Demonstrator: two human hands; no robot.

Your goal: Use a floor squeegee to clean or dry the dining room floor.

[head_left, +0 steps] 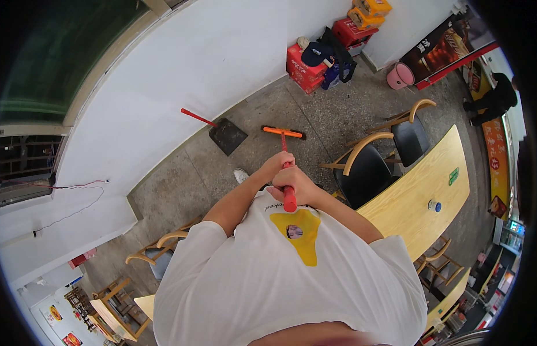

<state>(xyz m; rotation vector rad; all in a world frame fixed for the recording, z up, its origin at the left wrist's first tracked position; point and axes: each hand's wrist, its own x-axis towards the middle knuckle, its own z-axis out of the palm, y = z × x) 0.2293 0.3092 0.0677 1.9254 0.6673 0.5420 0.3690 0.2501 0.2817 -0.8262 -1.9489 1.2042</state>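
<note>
Both of my hands are wrapped round the red handle of a broom point(283, 133), whose orange head with dark bristles rests on the floor ahead. My left hand point(276, 166) grips the handle farther from my body. Closer to my chest, my right hand point(297, 183) closes round it just below the handle's red end. A black dustpan point(228, 136) with a red handle lies on the floor left of the broom head, near the white wall. The two are apart.
Black-seated wooden chairs point(366, 172) stand at a light wooden table point(415, 199) on my right. Red boxes point(305, 70) with a cap and bags sit against the far wall, near a pink bucket point(400, 76). A person in dark clothes point(494, 101) stands far right.
</note>
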